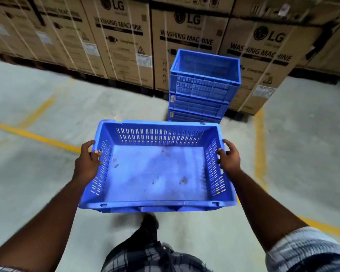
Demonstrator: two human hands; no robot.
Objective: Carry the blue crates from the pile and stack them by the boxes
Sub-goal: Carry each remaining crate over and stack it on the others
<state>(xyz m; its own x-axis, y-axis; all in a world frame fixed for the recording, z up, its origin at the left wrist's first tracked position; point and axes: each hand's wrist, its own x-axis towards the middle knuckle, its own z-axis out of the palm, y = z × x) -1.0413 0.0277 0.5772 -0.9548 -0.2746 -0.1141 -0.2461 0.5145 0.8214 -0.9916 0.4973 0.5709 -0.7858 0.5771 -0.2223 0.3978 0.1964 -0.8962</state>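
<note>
A: Where's the crate (155, 169)?

B: Held out in front, level, open side up, empty. The left hand (87, 161) grips its rim at 9 o'clock and the right hand (229, 159) grips it at 3. Thumbs hook inside and fingers curl outside, probably to keep it balanced.

A: And the stack (200, 91)?

B: At 12 to 1 o'clock, close by the boxes (185, 46). I'd guess this crate goes on top.

A: Any writing?

B: "LG" and "WASHING MACHINE" on the boxes. The small labels are too blurred to read.
</note>
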